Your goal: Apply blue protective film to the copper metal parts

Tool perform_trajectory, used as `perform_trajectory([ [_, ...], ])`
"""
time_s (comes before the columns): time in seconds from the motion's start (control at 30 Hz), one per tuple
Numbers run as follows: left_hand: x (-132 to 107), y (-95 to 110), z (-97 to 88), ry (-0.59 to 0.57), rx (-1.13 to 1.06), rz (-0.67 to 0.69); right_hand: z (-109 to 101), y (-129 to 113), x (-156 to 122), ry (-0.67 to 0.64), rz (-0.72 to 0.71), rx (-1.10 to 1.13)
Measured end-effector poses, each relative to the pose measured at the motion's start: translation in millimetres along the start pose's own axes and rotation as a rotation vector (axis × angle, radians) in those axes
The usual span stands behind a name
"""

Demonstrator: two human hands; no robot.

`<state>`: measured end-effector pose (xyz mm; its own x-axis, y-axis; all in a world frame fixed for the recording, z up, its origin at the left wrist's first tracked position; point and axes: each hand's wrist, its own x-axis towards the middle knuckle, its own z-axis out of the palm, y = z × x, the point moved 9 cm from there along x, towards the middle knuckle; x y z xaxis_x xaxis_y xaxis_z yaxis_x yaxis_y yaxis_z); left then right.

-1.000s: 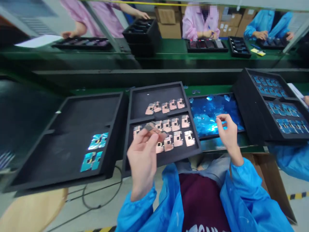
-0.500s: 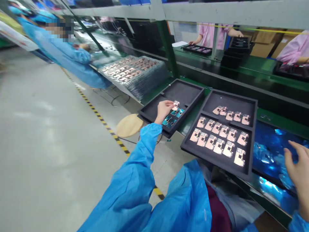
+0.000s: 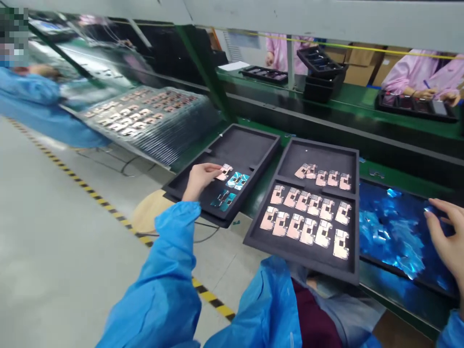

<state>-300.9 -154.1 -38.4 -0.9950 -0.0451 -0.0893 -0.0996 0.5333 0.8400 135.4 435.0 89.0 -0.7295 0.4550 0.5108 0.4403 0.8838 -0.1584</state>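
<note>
My left hand (image 3: 200, 178) reaches out to the left black tray (image 3: 250, 143) and pinches a small copper-coloured part (image 3: 225, 170) just above the tray floor, beside two blue-filmed parts (image 3: 232, 188) lying there. The middle black tray (image 3: 319, 159) holds several rows of bare copper parts (image 3: 308, 220). My right hand (image 3: 446, 237) hovers with fingers apart over a tray of blue film scraps (image 3: 387, 232) at the right edge, holding nothing that I can see.
A stack of clear trays with copper parts (image 3: 145, 116) lies at the left beside a person in blue. Across the green conveyor (image 3: 326, 104), people in pink work at black trays (image 3: 266, 73). A round wooden stool (image 3: 147, 217) stands below on the floor.
One second ago my left hand held the part over the middle tray. It has since carried it to the left tray and lowered it. My right hand moved over the film scraps and opened.
</note>
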Motion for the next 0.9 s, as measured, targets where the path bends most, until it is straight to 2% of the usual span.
perform_trajectory([
  [0.13,-11.2,-0.2,-2.2,-0.008,-0.061,-0.025,9.0,-5.2,10.1,0.006,-0.011,0.041],
  [0.33,-32.1,12.0,-12.2,0.057,-0.296,-0.065,26.8,12.2,-9.0,-0.018,-0.058,0.077],
  [0.43,-56.3,37.8,-5.5,0.049,-0.456,-0.132,28.6,17.2,-20.2,-0.033,-0.034,0.084],
  [0.5,-81.5,70.5,12.0,-0.01,-0.532,-0.136,22.8,12.5,-32.1,-0.049,-0.003,0.122],
  [0.57,-112.1,110.5,39.0,-0.12,-0.58,-0.095,11.9,1.5,-49.1,-0.084,0.027,0.203],
  [0.63,-144.0,147.9,79.3,-0.329,-0.516,-0.052,-2.2,-10.3,-68.0,-0.105,0.067,0.298],
  [0.77,-211.8,202.5,186.9,-0.776,-0.267,-0.043,-32.6,-22.3,-97.5,-0.059,0.116,0.441],
  [0.83,-261.4,238.6,242.2,-0.963,-0.198,0.017,-52.4,-22.9,-109.7,-0.01,0.127,0.503],
  [0.9,-323.8,282.6,291.7,-1.14,-0.188,0.141,-77.6,-21.5,-122.8,0.061,0.126,0.523],
])
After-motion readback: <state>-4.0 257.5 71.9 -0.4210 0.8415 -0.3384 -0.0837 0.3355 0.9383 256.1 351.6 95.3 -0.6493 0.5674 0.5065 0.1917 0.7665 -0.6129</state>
